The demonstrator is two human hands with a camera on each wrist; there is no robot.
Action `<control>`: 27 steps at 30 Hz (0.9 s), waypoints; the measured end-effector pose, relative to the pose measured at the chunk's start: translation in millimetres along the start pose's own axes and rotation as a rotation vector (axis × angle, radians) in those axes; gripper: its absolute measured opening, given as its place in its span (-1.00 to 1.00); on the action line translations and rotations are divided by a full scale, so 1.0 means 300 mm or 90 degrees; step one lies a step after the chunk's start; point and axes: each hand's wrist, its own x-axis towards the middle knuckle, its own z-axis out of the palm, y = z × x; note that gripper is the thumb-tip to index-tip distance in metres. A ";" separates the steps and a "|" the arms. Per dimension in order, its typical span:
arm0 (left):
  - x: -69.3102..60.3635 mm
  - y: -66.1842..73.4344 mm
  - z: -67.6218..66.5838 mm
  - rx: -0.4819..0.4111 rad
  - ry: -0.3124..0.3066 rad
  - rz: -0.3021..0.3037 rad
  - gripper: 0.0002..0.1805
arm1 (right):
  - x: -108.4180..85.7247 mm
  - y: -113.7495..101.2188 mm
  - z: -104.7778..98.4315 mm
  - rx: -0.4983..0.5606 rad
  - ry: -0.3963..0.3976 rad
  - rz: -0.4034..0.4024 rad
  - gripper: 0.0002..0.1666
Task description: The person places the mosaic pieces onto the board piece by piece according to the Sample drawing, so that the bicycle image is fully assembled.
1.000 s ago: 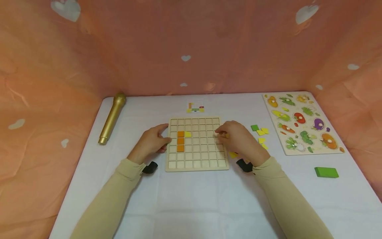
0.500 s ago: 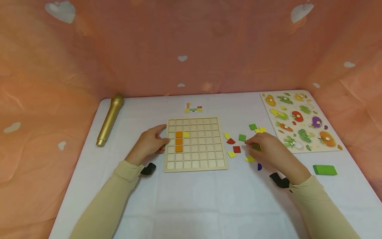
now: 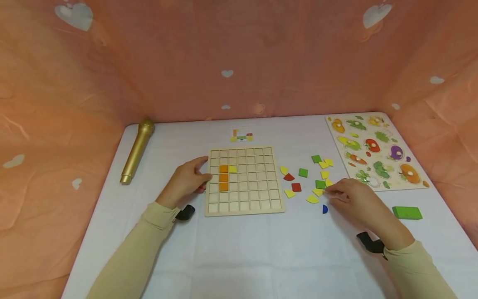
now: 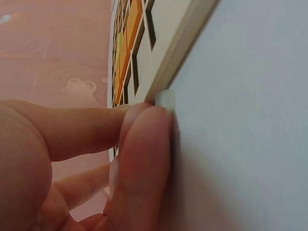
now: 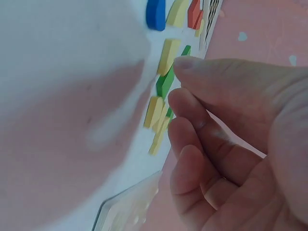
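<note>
In the head view my left hand holds the left edge of a wooden grid board. The left wrist view has the thumb on the rim and curled fingers against its side. Three orange squares and a yellow quarter-round piece sit in the grid. My right hand hovers beside the loose pieces with its fingers loosely bent and nothing visible between them. Nearest to its fingertips are a green square, a yellow piece and a blue half-round piece.
Red, green and yellow pieces lie between board and right hand, including a red square. A pattern card lies behind the board. A gold microphone is at left; a vegetable puzzle and a green block are at right.
My right hand has moved rightward from the board's right side, across the loose pieces, uncovering them. The left hand has stayed at the board's left edge.
</note>
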 end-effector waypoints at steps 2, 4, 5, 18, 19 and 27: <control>-0.001 0.000 0.001 0.000 0.001 0.000 -0.18 | -0.009 0.010 -0.001 -0.003 0.007 0.002 -0.67; -0.002 0.000 0.001 0.002 0.002 0.000 -0.18 | -0.015 0.020 -0.002 -0.005 0.013 0.004 -0.66; -0.002 0.000 0.001 0.002 0.002 0.000 -0.18 | -0.015 0.024 -0.002 -0.006 0.015 0.007 -0.66; -0.002 0.006 -0.001 0.011 0.006 0.000 -0.18 | -0.005 0.047 -0.025 -0.009 0.030 0.008 -0.61; -0.002 0.006 -0.001 0.012 0.007 0.000 -0.19 | -0.004 0.048 -0.027 -0.008 0.029 0.010 -0.61; -0.001 0.002 0.000 0.008 0.006 -0.004 -0.18 | 0.031 0.054 -0.029 -0.020 0.043 -0.016 -0.61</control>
